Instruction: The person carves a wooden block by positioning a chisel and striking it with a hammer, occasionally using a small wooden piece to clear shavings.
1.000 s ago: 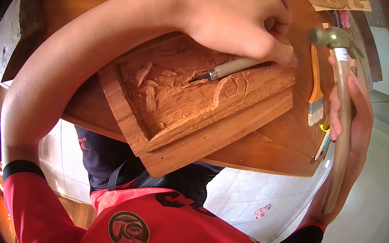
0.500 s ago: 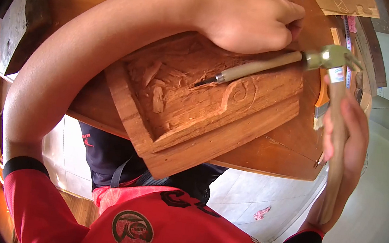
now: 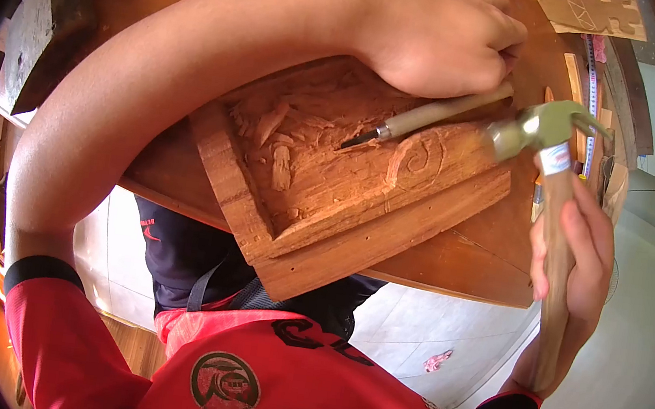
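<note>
A carved wooden block (image 3: 314, 248), hollowed like a tray, has a spiral scroll cut into its near rim. Loose shavings (image 3: 283, 168) lie in its recess. A chisel (image 3: 428, 117) with a pale wooden handle slants across the recess, dark blade tip against the wood. My left hand (image 3: 453, 44) is closed over the far side of the block, just above the chisel handle; its curled fingers are hidden from below. My right hand (image 3: 582, 260) is wrapped round the wooden handle of a claw hammer (image 3: 559, 233). The blurred hammer face sits close to the block's right corner, apart from the chisel's end.
The block lies on a brown wooden table (image 3: 492, 265), overhanging its near edge. At the right lie a tape measure (image 3: 592, 98) and a partly hidden brush (image 3: 537, 199). Cardboard (image 3: 592, 12) is at the top right, and a dark-sided block (image 3: 46, 31) stands at the left.
The hammer head has moved from the chisel's handle end slightly down and left, near the block's corner. The handle end now shows free. The whole view has shifted slightly.
</note>
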`<state>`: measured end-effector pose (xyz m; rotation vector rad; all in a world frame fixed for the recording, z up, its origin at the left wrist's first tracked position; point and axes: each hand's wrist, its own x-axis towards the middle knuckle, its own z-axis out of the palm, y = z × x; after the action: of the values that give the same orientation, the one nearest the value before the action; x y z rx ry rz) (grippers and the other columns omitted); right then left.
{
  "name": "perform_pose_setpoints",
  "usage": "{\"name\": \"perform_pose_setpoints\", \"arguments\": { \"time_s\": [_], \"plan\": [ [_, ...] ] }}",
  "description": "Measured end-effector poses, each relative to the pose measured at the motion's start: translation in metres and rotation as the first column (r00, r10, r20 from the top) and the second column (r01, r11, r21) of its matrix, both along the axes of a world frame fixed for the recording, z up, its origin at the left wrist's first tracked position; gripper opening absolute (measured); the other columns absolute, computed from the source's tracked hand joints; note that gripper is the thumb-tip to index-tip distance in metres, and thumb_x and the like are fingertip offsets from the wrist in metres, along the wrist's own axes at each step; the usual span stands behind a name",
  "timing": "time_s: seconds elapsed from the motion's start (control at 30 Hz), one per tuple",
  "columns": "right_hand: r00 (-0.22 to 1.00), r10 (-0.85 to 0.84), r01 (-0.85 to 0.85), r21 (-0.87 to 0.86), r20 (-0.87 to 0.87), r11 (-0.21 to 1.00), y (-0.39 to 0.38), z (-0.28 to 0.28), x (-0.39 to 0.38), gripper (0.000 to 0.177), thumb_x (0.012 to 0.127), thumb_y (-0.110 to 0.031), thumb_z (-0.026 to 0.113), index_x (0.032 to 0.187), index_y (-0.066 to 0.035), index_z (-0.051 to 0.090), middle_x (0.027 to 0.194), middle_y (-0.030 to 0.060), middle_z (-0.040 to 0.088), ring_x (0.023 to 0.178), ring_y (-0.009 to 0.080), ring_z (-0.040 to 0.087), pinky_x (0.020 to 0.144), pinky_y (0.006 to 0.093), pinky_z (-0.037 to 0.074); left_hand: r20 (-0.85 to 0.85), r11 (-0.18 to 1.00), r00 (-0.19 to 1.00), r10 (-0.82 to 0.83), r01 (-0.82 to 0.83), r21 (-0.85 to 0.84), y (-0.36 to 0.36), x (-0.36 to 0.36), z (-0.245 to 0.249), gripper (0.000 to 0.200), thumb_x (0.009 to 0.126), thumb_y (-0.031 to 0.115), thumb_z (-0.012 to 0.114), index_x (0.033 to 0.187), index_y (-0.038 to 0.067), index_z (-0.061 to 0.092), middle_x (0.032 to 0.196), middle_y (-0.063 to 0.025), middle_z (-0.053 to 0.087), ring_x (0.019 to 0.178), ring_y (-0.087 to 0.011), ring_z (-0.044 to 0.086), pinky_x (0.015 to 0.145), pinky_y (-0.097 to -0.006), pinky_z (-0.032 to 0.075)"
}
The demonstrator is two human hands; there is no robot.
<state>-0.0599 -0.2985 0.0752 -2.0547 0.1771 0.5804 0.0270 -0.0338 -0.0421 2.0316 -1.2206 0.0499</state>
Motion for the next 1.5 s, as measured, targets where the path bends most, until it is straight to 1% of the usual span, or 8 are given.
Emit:
{"name": "perform_pose_setpoints", "arguments": {
  "time_s": [0.1, 0.3, 0.5, 0.73, 0.9, 1.13, 1.27, 1.5],
  "plan": [
    [0.988, -0.124, 0.126, -0.014, 0.096, 0.992, 0.003, 0.005, 0.006, 0.051, 0.108, -0.033, 0.049, 0.146, 0.001, 0.051, 0.066, 0.0054, 0.053, 0.036, 0.0087, 0.041, 0.034, 0.0215, 0.034, 0.112, 0.995, 0.993, 0.026, -0.037, 0.095, -0.004, -0.001, -0.008, 0.037, 0.104, 0.013, 0.036, 0.097, -0.008, 0.065, 0.109, -0.0236, 0.057, 0.104, -0.0337, 0.049, 0.102, -0.0454, 0.04],
    [0.964, -0.097, 0.044, 0.211, 0.247, 0.976, -0.027, 0.004, 0.046, 0.051, 0.111, -0.033, 0.041, 0.15, 0.001, 0.048, 0.069, 0.0019, 0.05, 0.04, 0.0061, 0.042, 0.036, 0.0224, 0.039, -0.498, 0.935, 0.822, 0.277, -0.111, 0.337, -0.005, -0.021, 0.093, 0.032, 0.1, 0.024, 0.047, 0.084, -0.001, 0.06, 0.105, -0.0207, 0.057, 0.107, -0.0345, 0.05, 0.099, -0.0455, 0.042],
    [0.966, -0.052, -0.012, 0.245, 0.252, 0.969, -0.015, -0.02, 0.055, 0.052, 0.111, -0.033, 0.04, 0.15, 0.001, 0.046, 0.072, 0.0015, 0.05, 0.041, 0.0059, 0.042, 0.038, 0.0227, 0.041, 0.02, 0.978, 0.993, 0.113, -0.108, -0.18, 0.004, -0.015, 0.021, 0.03, 0.089, 0.019, 0.069, 0.068, 0.001, 0.058, 0.1, -0.0214, 0.065, 0.112, -0.0351, 0.058, 0.099, -0.0446, 0.046],
    [0.975, -0.034, -0.048, 0.361, 0.22, 0.931, -0.012, -0.065, 0.066, 0.053, 0.112, -0.036, 0.039, 0.151, 0.0, 0.043, 0.076, 0.0025, 0.051, 0.043, 0.0061, 0.044, 0.037, 0.0227, 0.041, 0.195, 0.976, 0.977, 0.085, -0.042, -0.214, 0.012, -0.002, 0.015, 0.035, 0.091, 0.019, 0.067, 0.062, 0.0, 0.061, 0.106, -0.0248, 0.068, 0.108, -0.0346, 0.063, 0.101, -0.0475, 0.049],
    [0.979, -0.067, -0.021, 0.423, 0.192, 0.906, -0.022, -0.076, 0.063, 0.055, 0.113, -0.037, 0.037, 0.154, -0.001, 0.038, 0.075, 0.0012, 0.049, 0.043, 0.0068, 0.042, 0.037, 0.0228, 0.04, 0.066, 0.997, 0.998, -0.017, 0.022, -0.075, 0.028, -0.013, 0.037, 0.039, 0.093, 0.021, 0.064, 0.062, -0.002, 0.063, 0.108, -0.0247, 0.064, 0.104, -0.034, 0.063, 0.1, -0.0454, 0.051],
    [0.976, -0.117, 0.033, 0.401, 0.185, 0.915, -0.027, -0.077, 0.062, 0.05, 0.112, -0.037, 0.042, 0.146, -0.001, 0.049, 0.077, 0.0034, 0.05, 0.047, 0.0083, 0.045, 0.041, 0.0247, 0.042, 0.31, 0.981, 0.942, 0.13, -0.167, 0.095, 0.01, -0.026, 0.039, 0.034, 0.097, 0.023, 0.061, 0.082, -0.006, 0.07, 0.111, -0.0227, 0.059, 0.109, -0.0325, 0.057, 0.095, -0.0445, 0.051],
    [0.977, -0.105, 0.029, 0.379, 0.183, 0.925, -0.029, -0.091, 0.065, 0.041, 0.111, -0.036, 0.045, 0.131, -0.002, 0.057, 0.077, 0.004, 0.051, 0.048, 0.0082, 0.048, 0.042, 0.0245, 0.042, 0.255, 0.997, 0.967, 0.008, -0.027, 0.074, 0.013, -0.01, 0.026, 0.034, 0.099, 0.023, 0.059, 0.083, -0.005, 0.071, 0.111, -0.0205, 0.058, 0.108, -0.0309, 0.055, 0.097, -0.0432, 0.049],
    [0.978, -0.08, 0.003, 0.37, 0.195, 0.929, -0.025, -0.085, 0.065, 0.047, 0.11, -0.037, 0.045, 0.141, -0.002, 0.054, 0.078, 0.0032, 0.052, 0.049, 0.0077, 0.047, 0.043, 0.0233, 0.042, 0.024, 0.982, 0.983, -0.183, 0.183, -0.038, 0.012, -0.007, 0.038, 0.042, 0.106, 0.028, 0.054, 0.083, -0.004, 0.069, 0.113, -0.0152, 0.057, 0.114, -0.0278, 0.054, 0.106, -0.047, 0.041]
  ]
}}
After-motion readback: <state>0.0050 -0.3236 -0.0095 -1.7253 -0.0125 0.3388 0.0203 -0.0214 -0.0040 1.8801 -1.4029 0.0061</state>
